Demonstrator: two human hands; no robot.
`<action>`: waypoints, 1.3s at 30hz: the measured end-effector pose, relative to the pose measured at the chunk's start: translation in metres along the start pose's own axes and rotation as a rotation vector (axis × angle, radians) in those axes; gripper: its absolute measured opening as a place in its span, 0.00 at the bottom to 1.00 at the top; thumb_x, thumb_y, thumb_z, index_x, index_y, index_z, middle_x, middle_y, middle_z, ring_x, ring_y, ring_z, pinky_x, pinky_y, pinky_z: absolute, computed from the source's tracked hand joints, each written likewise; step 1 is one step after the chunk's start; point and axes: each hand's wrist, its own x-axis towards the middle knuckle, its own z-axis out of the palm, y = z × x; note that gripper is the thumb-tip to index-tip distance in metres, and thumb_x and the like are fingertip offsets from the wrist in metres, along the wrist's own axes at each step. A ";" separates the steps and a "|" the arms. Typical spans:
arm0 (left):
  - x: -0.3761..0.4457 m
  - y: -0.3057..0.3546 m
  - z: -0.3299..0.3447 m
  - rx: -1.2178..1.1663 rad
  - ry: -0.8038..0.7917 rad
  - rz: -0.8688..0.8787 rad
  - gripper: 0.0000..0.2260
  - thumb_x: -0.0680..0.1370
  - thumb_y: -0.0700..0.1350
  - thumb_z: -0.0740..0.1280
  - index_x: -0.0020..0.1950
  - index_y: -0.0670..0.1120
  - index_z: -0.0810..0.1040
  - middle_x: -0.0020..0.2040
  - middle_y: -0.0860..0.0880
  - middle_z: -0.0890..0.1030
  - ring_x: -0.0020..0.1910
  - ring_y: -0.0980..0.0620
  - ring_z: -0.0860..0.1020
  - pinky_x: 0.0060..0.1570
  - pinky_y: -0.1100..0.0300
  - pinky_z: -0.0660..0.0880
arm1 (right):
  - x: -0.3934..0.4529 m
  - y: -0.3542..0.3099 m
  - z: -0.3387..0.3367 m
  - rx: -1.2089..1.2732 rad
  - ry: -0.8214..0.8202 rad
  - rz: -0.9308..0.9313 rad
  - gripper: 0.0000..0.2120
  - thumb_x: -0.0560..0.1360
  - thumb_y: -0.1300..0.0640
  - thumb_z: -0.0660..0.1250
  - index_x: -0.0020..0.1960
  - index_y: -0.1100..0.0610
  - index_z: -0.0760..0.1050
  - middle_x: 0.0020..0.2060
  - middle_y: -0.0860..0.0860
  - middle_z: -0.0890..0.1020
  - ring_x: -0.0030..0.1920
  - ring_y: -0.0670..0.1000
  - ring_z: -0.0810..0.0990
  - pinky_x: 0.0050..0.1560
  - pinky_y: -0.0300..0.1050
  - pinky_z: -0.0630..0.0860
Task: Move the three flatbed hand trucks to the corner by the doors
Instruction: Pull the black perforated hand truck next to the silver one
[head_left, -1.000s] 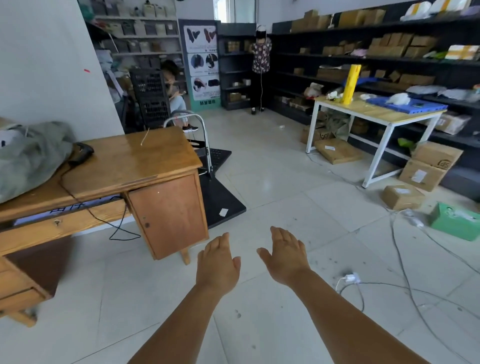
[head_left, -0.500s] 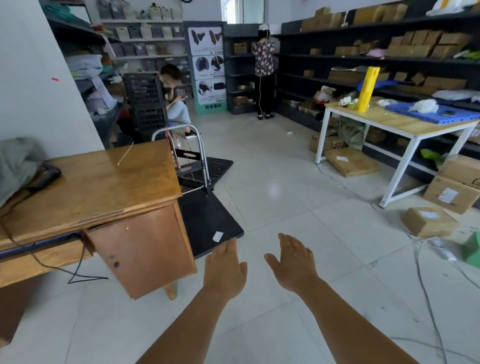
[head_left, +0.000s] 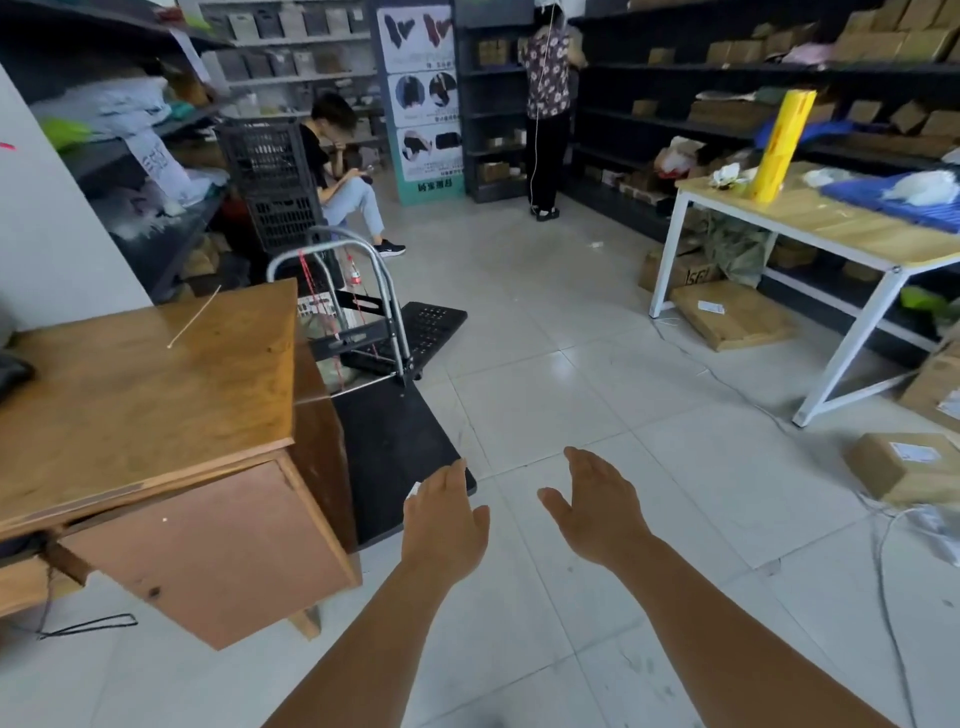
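Brown wooden desk (head_left: 145, 395): at left.

Black flatbed hand truck with tubular steel handle (head_left: 389, 452): on the pale tiled floor, just beside the desk's right end. Long axis runs away from the viewer; handle (head_left: 332, 249) at the far end, upright.

Second black perforated deck (head_left: 431, 327): beyond it, possibly another truck; partly hidden.

Left hand (head_left: 444, 519), right hand (head_left: 602, 512): both spread, empty, over the near deck edge.

Step judged: approach. Next: reach the handle end.
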 end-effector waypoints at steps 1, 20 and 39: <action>0.015 0.004 0.003 -0.001 0.004 0.000 0.26 0.80 0.50 0.61 0.76 0.47 0.58 0.73 0.50 0.66 0.72 0.49 0.65 0.73 0.50 0.61 | 0.016 0.004 -0.003 0.002 0.001 0.000 0.31 0.81 0.43 0.52 0.78 0.56 0.48 0.77 0.52 0.55 0.77 0.52 0.52 0.76 0.50 0.52; 0.319 0.068 0.006 0.009 0.049 -0.067 0.28 0.80 0.51 0.60 0.77 0.45 0.55 0.76 0.47 0.62 0.75 0.48 0.61 0.74 0.52 0.59 | 0.326 0.034 -0.084 0.020 -0.018 -0.103 0.31 0.81 0.43 0.52 0.78 0.56 0.48 0.77 0.51 0.54 0.77 0.51 0.52 0.76 0.49 0.50; 0.568 0.143 0.013 0.006 0.157 -0.413 0.27 0.80 0.51 0.59 0.77 0.46 0.55 0.75 0.49 0.62 0.74 0.48 0.61 0.72 0.52 0.58 | 0.618 0.060 -0.163 0.055 -0.153 -0.409 0.30 0.81 0.45 0.53 0.78 0.55 0.48 0.77 0.51 0.54 0.77 0.50 0.51 0.75 0.47 0.49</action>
